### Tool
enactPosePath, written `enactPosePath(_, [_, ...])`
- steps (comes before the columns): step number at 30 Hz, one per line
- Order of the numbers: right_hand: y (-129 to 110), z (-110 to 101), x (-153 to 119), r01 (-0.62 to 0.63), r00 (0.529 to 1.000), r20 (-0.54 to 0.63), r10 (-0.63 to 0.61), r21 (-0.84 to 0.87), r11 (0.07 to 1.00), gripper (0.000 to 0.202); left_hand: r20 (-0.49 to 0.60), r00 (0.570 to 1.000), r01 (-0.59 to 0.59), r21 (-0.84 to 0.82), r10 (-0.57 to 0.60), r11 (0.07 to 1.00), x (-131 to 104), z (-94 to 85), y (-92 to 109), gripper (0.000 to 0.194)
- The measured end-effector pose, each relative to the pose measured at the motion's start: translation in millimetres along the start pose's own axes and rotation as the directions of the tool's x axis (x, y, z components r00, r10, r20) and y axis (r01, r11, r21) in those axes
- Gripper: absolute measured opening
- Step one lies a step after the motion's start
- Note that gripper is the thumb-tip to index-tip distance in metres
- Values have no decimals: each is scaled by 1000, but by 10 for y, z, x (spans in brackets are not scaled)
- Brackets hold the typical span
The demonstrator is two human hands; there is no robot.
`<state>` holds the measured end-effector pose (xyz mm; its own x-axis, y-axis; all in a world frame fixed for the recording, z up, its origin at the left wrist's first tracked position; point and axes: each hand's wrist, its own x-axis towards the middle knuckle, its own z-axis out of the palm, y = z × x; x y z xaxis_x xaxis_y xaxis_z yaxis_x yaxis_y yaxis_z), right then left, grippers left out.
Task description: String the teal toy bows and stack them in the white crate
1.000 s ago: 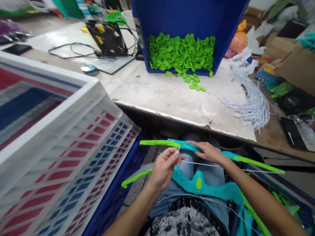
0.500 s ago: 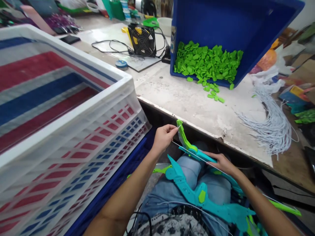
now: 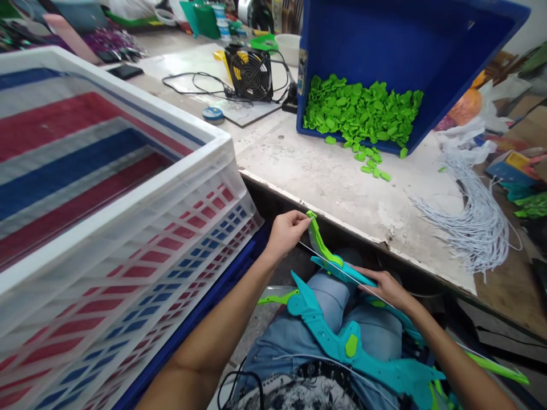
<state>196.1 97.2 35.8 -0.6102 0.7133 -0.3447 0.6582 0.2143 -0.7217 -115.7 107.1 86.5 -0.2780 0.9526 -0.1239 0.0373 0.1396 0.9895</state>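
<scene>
My left hand (image 3: 288,232) is closed in a pinch on a thin white string (image 3: 308,248), right at the tip of a green limb (image 3: 318,241). This limb belongs to a teal toy bow (image 3: 345,273), which slants across above my knees. My right hand (image 3: 387,289) grips the teal body, its fingers laid along it. From the green tip the string runs along the bow toward a second green limb (image 3: 499,366) at the lower right. Another teal toy bow (image 3: 327,329) rests on my lap, with a loose white string (image 3: 337,360) near it.
A white lattice crate (image 3: 171,188) with striped lining stands at the left. On the table (image 3: 307,162), a tipped blue bin (image 3: 363,42) holds many small green pieces (image 3: 363,111). A bundle of white strings (image 3: 474,228) lies at the right; a small black fan (image 3: 250,74) stands farther back.
Both hands keep nearly the same place on the toy bow. My left fingers have shifted very slightly at the green tip; the whole view has moved a little.
</scene>
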Motion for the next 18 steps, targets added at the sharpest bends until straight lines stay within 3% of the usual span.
enactPosePath(7, [-42, 63, -51, 17, 999, -37, -20, -83, 996, 49, -29, 1000, -4, -149, 0, 989, -4, 96, -17, 28])
enactPosePath(12, [-30, 121, -118, 29, 997, -66, -42, -190, 981, 47, 57, 998, 0, -334, 21, 943, -31, 49, -82, 44])
enactPosePath(16, [-90, 49, -122, 88, 993, -58, -100, -180, 980, 44, 155, 988, 36, -334, 17, 942, -31, -6, -101, 46])
enactPosePath(18, [-231, -27, -31, 146, 975, -144, -169, -159, 976, 38, 151, 989, 47, -335, 4, 941, -38, -20, -98, 44])
